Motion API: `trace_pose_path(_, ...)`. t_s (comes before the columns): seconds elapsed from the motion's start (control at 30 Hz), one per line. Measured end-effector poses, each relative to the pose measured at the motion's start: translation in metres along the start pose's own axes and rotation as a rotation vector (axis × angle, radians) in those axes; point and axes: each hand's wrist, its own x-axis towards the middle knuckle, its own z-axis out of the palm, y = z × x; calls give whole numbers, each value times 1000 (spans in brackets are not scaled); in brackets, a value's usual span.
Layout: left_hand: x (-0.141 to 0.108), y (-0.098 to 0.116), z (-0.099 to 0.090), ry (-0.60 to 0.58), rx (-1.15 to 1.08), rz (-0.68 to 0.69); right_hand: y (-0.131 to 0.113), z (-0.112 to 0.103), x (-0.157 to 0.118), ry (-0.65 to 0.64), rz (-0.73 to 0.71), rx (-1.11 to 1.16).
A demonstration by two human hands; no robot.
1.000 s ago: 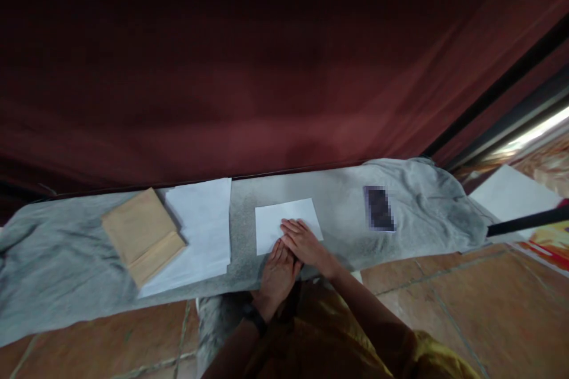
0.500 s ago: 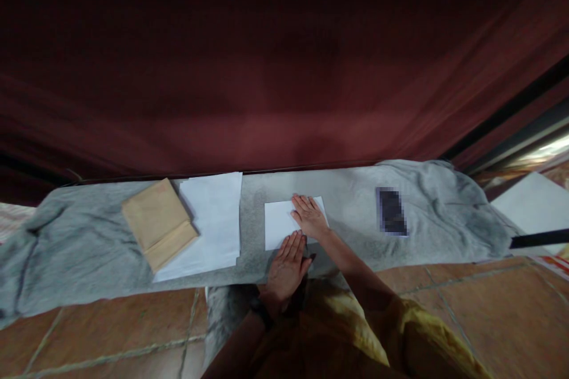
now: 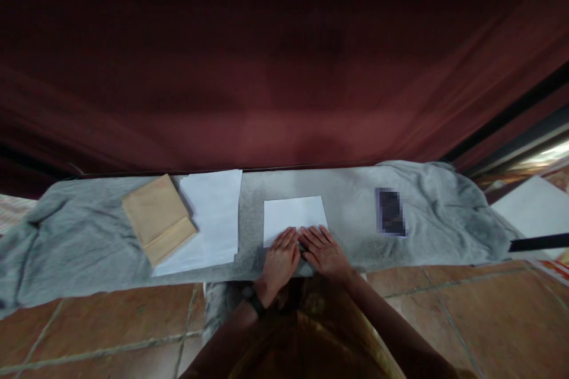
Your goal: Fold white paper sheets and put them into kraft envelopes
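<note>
Nearest, at the middle of the bench's point(image 3: 351, 189) near edge, the left hand point(image 3: 281, 262), with a dark band point(image 3: 252, 301) on its wrist, lies palm down, its fingers straight and close together. The right hand point(image 3: 326, 256) lies just beside it, flat, fingers a little spread, covering the near right corner of the sheet point(image 3: 293, 211). Neither pinches anything. The sheet lies just in from the near edge, midway along; whether it is folded or single I cannot tell. If the hands bear unevenly, it could skew or crease, since the cloth point(image 3: 444, 207) beneath is soft; a sideways push might ruck both.

To the left, the stack point(image 3: 213, 213) is loosely squared, its near left corner close to the near edge. A sleeve or elbow catching that corner could fan the pages or send some over. The packet point(image 3: 159, 216) rests askew, partly on the stack, so a tug on the pages beneath might shift it too. Towards the right end, well apart from the hands, lies a dark thing point(image 3: 391, 212), blurred; a wide sweep of the right arm could knock it.
</note>
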Motion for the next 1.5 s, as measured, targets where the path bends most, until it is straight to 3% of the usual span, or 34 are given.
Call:
trace_pose_path(0.33, 69, -27, 18, 10, 70, -51, -3, 0, 1, 0, 26, -19)
trace_pose_path(0.47, 79, -35, 20, 38, 78, -137, -6, 9, 1, 108, 196, -71)
trace_pose_path(0.6, 69, -39, 18, 93, 80, -235, -9, 22, -2, 206, 370, -150)
trace_pose_path(0.83, 22, -44, 9, 250, 94, -344, -13, 34, -6, 251, 504, -185)
trace_pose_path(1.0, -1, -45, 4, 285, 109, -396, -14, 37, -7, 288, 534, -208)
trace_pose_path(1.13, -2, -42, -2, 262, 34, -463, -15, 36, -7, 296, 512, -216)
trace_pose_path(1.33, 12, -40, -15, 241, -273, -633, -25, 33, -4, 312, 495, -210)
trace_pose_path(1.5, 20, -41, -25, 245, -733, -817, -40, 31, -4, 254, 405, -178)
